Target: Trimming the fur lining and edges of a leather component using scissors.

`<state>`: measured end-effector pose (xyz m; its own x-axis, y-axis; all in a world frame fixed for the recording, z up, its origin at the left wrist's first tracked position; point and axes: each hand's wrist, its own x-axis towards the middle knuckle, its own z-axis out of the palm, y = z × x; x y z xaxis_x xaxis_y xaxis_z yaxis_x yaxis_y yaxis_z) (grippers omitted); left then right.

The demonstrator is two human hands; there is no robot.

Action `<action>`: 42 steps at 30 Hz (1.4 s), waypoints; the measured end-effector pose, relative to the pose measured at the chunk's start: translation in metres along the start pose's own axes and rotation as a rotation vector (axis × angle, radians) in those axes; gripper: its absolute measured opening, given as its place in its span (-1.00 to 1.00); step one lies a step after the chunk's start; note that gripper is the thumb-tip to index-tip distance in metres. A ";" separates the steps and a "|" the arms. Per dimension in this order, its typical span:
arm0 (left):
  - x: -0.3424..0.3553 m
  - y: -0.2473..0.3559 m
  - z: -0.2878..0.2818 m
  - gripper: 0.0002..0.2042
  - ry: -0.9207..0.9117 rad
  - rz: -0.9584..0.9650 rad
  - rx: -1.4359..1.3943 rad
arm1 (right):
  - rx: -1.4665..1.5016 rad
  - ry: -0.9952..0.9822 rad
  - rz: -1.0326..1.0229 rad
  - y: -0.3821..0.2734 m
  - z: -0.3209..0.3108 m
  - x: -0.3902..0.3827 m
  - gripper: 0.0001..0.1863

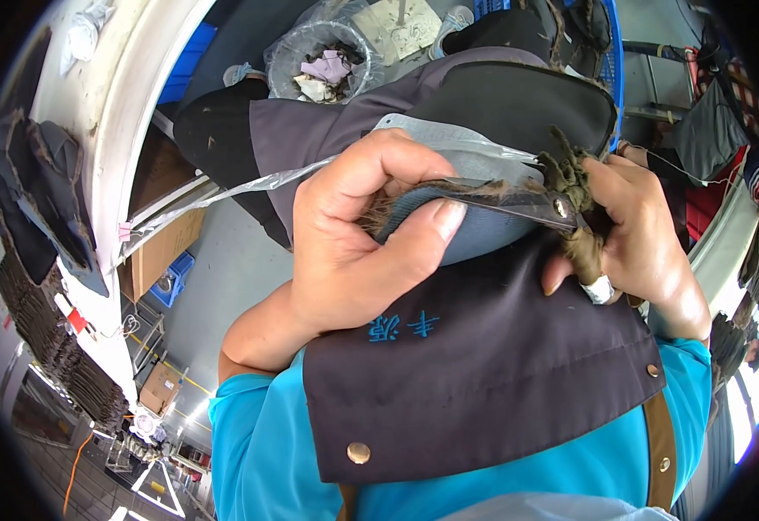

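Observation:
My left hand [345, 234] pinches a blue-grey fabric piece [492, 234] with brown fur along its edge, thumb on the fabric side and fingers curled behind. In my right hand [635, 217] is a pair of scissors [531, 208], its handles wrapped in olive cloth. Their blades lie along the furry edge, tips close to my left thumb; how far the blades are apart is hard to tell. Beyond my hands, a larger dark piece [527, 100] with a furry rim rests over my lap. A grey apron [483, 373] covers my front.
At the far left-centre stands a bin lined with clear plastic [279, 65], holding scraps. A white table [123, 61] runs along the left, with dark fur-edged pieces [45, 191] on it. Beyond my right hand is a blue crate [615, 69]. A clear plastic strip [258, 184] stretches leftward.

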<state>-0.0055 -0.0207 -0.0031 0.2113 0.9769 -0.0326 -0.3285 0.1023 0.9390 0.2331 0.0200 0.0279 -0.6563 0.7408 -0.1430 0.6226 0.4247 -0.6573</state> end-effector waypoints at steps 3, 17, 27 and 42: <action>0.001 -0.001 -0.001 -0.87 -0.030 0.043 0.075 | 0.017 0.007 -0.044 -0.002 -0.004 0.004 -0.67; -0.004 0.004 0.002 -0.88 -0.025 -0.069 0.097 | -0.070 -0.020 -0.064 -0.005 -0.008 0.006 -0.70; 0.002 0.012 -0.015 -0.69 -0.129 0.266 0.691 | 0.231 -0.157 0.042 0.001 -0.009 0.002 -0.82; 0.024 0.029 -0.006 -0.77 -0.115 0.326 0.401 | 0.312 -0.149 0.064 -0.012 -0.027 0.011 -0.74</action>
<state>-0.0155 0.0065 0.0211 0.2643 0.9167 0.2996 -0.0211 -0.3051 0.9521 0.2303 0.0371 0.0539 -0.6898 0.6667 -0.2823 0.5193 0.1839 -0.8346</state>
